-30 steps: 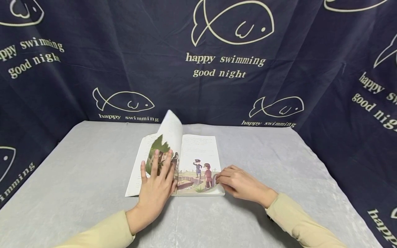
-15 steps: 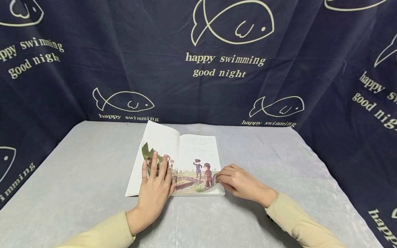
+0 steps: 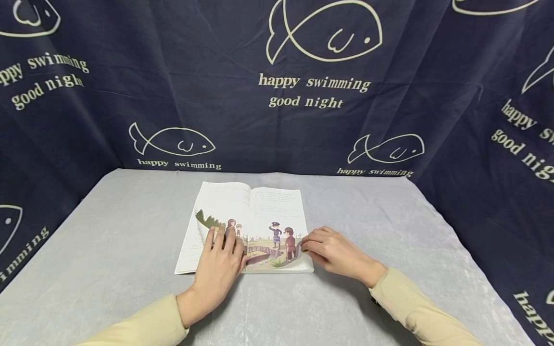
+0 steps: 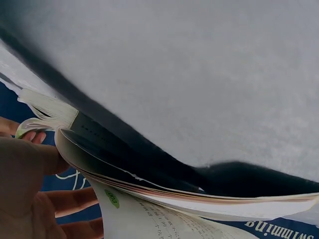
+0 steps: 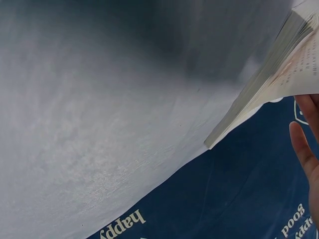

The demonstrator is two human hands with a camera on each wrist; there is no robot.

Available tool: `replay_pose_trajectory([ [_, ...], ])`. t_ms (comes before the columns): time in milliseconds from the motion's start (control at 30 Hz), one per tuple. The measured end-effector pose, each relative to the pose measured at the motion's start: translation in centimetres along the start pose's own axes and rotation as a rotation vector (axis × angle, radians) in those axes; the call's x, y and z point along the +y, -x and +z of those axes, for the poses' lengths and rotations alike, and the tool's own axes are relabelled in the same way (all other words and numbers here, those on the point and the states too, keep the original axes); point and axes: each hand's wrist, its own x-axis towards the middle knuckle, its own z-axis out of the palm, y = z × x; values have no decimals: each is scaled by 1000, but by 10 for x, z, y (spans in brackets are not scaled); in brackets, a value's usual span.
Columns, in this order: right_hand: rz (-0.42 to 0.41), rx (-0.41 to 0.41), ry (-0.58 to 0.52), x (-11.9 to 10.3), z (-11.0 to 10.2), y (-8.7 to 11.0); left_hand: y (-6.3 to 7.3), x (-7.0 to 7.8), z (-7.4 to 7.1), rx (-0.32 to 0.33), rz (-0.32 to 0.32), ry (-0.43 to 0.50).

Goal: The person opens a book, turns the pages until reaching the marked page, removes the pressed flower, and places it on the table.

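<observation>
An illustrated book [image 3: 272,206] lies spread on the table, with printed text above a drawing of several figures. My left hand [image 3: 218,269] rests on the lower part of the left-hand page [image 3: 225,197], fingers extended over the picture. That page's outer edge curls up beside the fingers, and the page beneath shows to its left. At the book's lower right corner, my right hand [image 3: 335,252] pinches the edge of the right-hand page [image 3: 279,202], which bends up there. In the left wrist view, the fingers of the right hand [image 4: 35,135] show at the curled corner.
A grey cloth-covered table [image 3: 108,230] extends around the book. Dark blue curtains [image 3: 233,110] printed with white fish and lettering stand behind it and at both sides. The book's thick page stack [image 5: 264,82] shows at the right in the right wrist view.
The raised left-hand page has come down leftward and now lies nearly flat under the left hand, whose fingers have drawn slightly toward me. The right hand has stayed at the right page's corner.
</observation>
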Motion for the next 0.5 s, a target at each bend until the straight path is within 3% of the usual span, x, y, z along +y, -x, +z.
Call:
replay_pose_trajectory([
  [500, -11, 28, 15, 3, -1, -4, 1, 4, 4, -50, 90, 107],
])
